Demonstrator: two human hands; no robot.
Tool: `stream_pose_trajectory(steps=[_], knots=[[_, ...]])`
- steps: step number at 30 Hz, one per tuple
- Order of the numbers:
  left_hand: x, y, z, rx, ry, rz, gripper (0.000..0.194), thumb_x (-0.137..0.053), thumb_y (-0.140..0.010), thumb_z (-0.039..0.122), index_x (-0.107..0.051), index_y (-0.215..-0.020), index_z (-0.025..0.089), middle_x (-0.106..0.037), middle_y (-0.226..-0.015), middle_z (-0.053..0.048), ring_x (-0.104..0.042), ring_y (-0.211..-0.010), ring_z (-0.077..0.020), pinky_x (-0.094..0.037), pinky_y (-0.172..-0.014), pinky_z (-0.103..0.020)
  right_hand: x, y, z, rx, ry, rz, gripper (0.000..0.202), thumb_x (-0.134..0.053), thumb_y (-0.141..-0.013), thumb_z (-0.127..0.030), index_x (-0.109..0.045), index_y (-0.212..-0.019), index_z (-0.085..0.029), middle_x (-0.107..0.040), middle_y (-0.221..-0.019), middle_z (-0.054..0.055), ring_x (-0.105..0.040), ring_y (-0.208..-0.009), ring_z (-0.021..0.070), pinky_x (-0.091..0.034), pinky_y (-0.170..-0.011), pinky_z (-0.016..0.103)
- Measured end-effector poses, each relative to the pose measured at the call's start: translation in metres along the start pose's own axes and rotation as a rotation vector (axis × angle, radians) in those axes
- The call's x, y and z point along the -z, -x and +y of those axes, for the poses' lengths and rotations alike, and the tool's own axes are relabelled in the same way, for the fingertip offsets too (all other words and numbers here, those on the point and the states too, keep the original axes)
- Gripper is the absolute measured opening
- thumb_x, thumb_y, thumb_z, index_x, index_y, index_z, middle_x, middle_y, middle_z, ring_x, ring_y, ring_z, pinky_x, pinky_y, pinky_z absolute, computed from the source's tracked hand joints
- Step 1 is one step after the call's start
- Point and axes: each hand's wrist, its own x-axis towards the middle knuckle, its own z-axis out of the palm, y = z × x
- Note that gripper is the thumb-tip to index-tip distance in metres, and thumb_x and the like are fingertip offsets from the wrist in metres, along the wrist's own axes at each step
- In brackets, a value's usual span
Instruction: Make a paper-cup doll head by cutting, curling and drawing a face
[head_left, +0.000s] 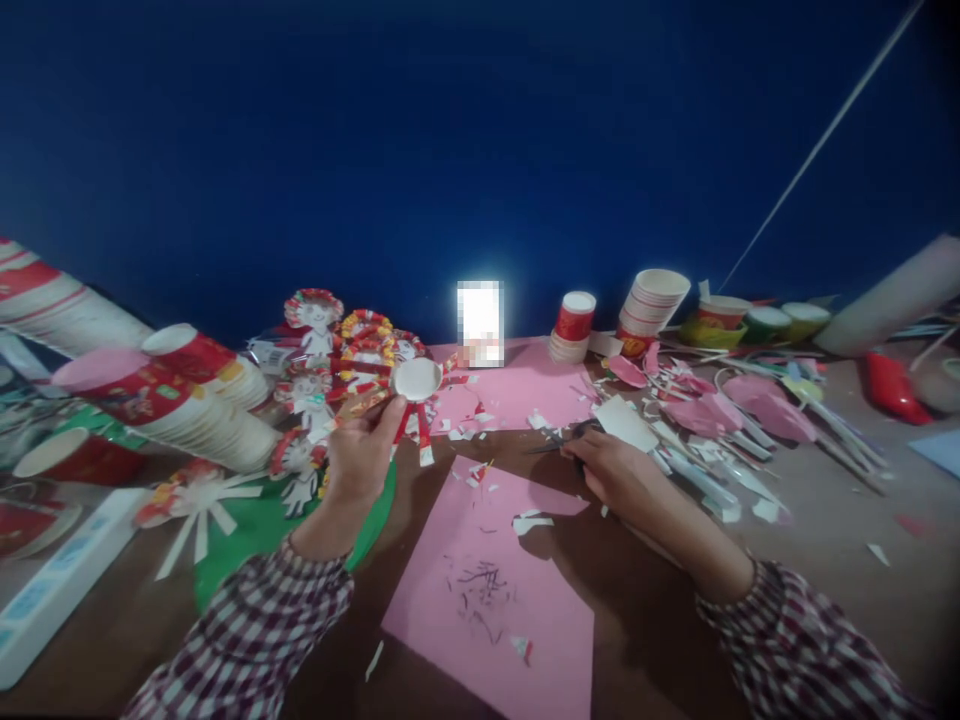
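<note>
My left hand [361,455] pinches a cut paper cup [418,380], its white round base facing me and several red and white strips spreading out around it. My right hand [619,468] is closed around a pair of dark scissors [547,446], whose blades point left toward the cup but stay apart from it. Beneath both hands lies a pink sheet [487,590] with dark scribble-like bits and white paper scraps [531,522] on it. Just behind my left hand stand paper-cup figures [311,320] with red and yellow rims and white cut-out animals.
Leaning stacks of paper cups [187,400] fill the left side, beside a white power strip [67,580] and a green sheet [240,545]. More cup stacks [652,305] stand at the back right. Pink cut pieces and sticks [769,410] clutter the right. A bright pixelated patch [480,322] glows behind.
</note>
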Motion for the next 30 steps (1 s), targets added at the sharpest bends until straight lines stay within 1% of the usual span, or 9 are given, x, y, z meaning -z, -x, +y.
stream_pose_trajectory(steps=[3,7,11,14,19,22,24,27,30], knots=[[0.003,0.005,-0.003,-0.224,-0.252,0.013,0.019,-0.069,-0.075,0.033,-0.072,-0.086,0.017,-0.073,-0.089,-0.005,-0.068,-0.088,-0.0192,-0.053,-0.086,-0.032,-0.005,0.000,0.005,-0.006,0.055,0.025,0.039,-0.049,-0.076,-0.002,-0.065,-0.108,-0.019,-0.064,-0.089,0.007,-0.062,-0.082,0.0207,-0.047,-0.072,0.029],[0.004,0.020,0.001,-0.585,-0.461,-0.105,0.014,-0.066,-0.079,0.024,-0.072,-0.089,0.017,-0.074,-0.088,-0.006,-0.069,-0.082,-0.0189,-0.054,-0.082,-0.034,-0.006,-0.002,0.002,-0.017,0.075,0.067,0.035,-0.051,-0.077,-0.004,-0.065,-0.106,-0.019,-0.065,-0.093,0.008,-0.062,-0.082,0.0214,-0.048,-0.072,0.030],[0.006,0.032,0.006,-0.875,-0.498,-0.387,0.024,-0.060,-0.082,0.013,-0.068,-0.103,0.021,-0.073,-0.100,-0.005,-0.068,-0.094,-0.0179,-0.054,-0.087,-0.035,-0.005,-0.004,-0.012,0.053,0.016,0.208,0.031,-0.051,-0.083,-0.010,-0.063,-0.111,-0.017,-0.065,-0.108,0.012,-0.059,-0.099,0.0269,-0.050,-0.083,0.038],[0.003,0.037,-0.001,-1.010,-0.589,-0.576,0.033,-0.056,-0.085,0.014,-0.062,-0.117,0.022,-0.069,-0.113,-0.007,-0.063,-0.108,-0.0203,-0.048,-0.097,-0.041,-0.008,-0.004,-0.021,0.053,-0.076,0.264,0.028,-0.050,-0.085,-0.013,-0.064,-0.109,-0.019,-0.067,-0.107,0.011,-0.060,-0.099,0.0256,-0.051,-0.085,0.039],[-0.004,0.050,-0.020,-0.907,-0.936,-0.853,0.045,-0.047,-0.086,0.011,-0.053,-0.129,0.016,-0.059,-0.129,-0.014,-0.051,-0.124,-0.0284,-0.035,-0.108,-0.053,-0.012,-0.004,-0.022,0.057,-0.114,0.228,0.020,-0.051,-0.087,-0.015,-0.066,-0.101,-0.018,-0.069,-0.101,0.010,-0.062,-0.094,0.0246,-0.051,-0.084,0.039],[0.003,0.047,-0.014,-0.839,-0.901,-1.026,0.052,-0.054,-0.080,0.015,-0.051,-0.132,0.017,-0.056,-0.132,-0.014,-0.045,-0.129,-0.0314,-0.032,-0.108,-0.056,-0.012,-0.004,-0.020,0.062,-0.145,0.283,0.020,-0.052,-0.087,-0.015,-0.066,-0.101,-0.018,-0.070,-0.103,0.010,-0.062,-0.097,0.0253,-0.050,-0.087,0.040],[0.009,0.037,-0.003,-0.790,-0.801,-1.065,0.049,-0.051,-0.081,0.014,-0.054,-0.130,0.020,-0.059,-0.130,-0.012,-0.048,-0.127,-0.0282,-0.035,-0.109,-0.052,-0.013,-0.004,-0.021,0.065,-0.157,0.326,0.020,-0.052,-0.088,-0.015,-0.066,-0.102,-0.019,-0.070,-0.103,0.010,-0.062,-0.096,0.0249,-0.050,-0.087,0.040],[0.010,0.018,0.017,-0.636,-0.693,-1.036,0.040,-0.045,-0.089,0.020,-0.058,-0.127,0.025,-0.064,-0.124,-0.007,-0.057,-0.118,-0.0226,-0.044,-0.102,-0.040,-0.015,-0.004,-0.023,0.051,-0.171,0.371,0.020,-0.051,-0.089,-0.016,-0.065,-0.102,-0.019,-0.069,-0.100,0.009,-0.063,-0.094,0.0243,-0.051,-0.084,0.038],[-0.012,0.010,0.024,-0.566,-0.650,-0.847,0.032,-0.042,-0.092,0.025,-0.067,-0.113,0.023,-0.070,-0.112,-0.007,-0.065,-0.103,-0.0215,-0.051,-0.092,-0.036,-0.018,-0.005,-0.022,0.041,-0.180,0.390,0.020,-0.050,-0.089,-0.016,-0.064,-0.103,-0.018,-0.069,-0.099,0.010,-0.063,-0.093,0.0248,-0.052,-0.082,0.039]])
